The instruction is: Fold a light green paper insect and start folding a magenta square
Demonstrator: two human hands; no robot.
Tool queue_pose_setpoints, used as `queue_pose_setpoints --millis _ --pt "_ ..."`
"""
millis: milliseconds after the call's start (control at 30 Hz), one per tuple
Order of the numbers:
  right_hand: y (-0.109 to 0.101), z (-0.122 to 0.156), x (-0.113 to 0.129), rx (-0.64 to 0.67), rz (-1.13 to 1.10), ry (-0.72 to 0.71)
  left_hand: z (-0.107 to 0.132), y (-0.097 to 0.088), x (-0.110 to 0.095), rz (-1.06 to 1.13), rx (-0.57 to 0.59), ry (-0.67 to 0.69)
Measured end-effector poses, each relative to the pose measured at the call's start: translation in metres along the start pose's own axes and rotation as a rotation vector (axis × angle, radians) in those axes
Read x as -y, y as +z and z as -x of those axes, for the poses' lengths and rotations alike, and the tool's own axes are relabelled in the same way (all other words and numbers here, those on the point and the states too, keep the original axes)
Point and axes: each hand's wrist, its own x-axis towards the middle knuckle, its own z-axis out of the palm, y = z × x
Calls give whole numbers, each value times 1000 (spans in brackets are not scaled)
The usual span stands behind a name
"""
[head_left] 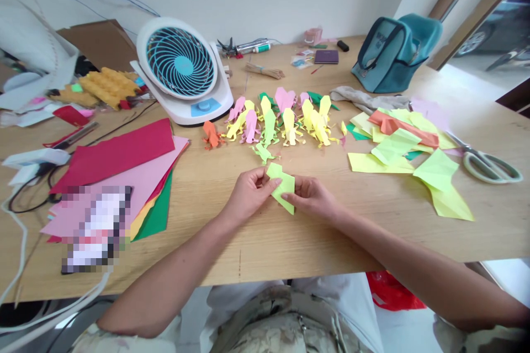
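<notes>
A light green piece of folded paper (282,187) is held between both hands above the wooden table. My left hand (253,190) pinches its left edge, thumb on top and fingers behind. From the other side, my right hand (311,197) grips the right edge with its thumb on the front face. Just beyond the hands lies a small green folded paper figure (264,152). Behind it stand several more folded paper figures in yellow, pink and green, among them a yellow one (290,126) and an orange one (212,135) at the left end.
A white fan (182,63) stands back left. Coloured paper sheets (120,149) and a pixelated device (97,230) lie at left. At right are paper scraps (375,162), scissors (488,165) and a grey cloth (368,100). A teal bag (385,55) sits behind them.
</notes>
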Motion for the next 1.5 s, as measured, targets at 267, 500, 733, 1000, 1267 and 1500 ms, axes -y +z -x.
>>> queue_pose_setpoints --millis 267,500,733,1000,1267,1500 --pt "2 1 -2 -12 19 27 0 1 -2 -51 47 13" --pt "2 2 -2 62 36 24 0 -5 -3 15 13 44" --pt "-7 7 6 -76 334 -131 -5 -8 -1 69 -80 15" --pt "-22 11 7 -357 911 -594 -2 -2 -8 370 137 -283" --pt "-20 12 10 -228 807 -507 -10 -7 -1 305 -104 -200" --pt "-19 11 11 -225 589 -371 -11 -6 7 27 -43 -30"
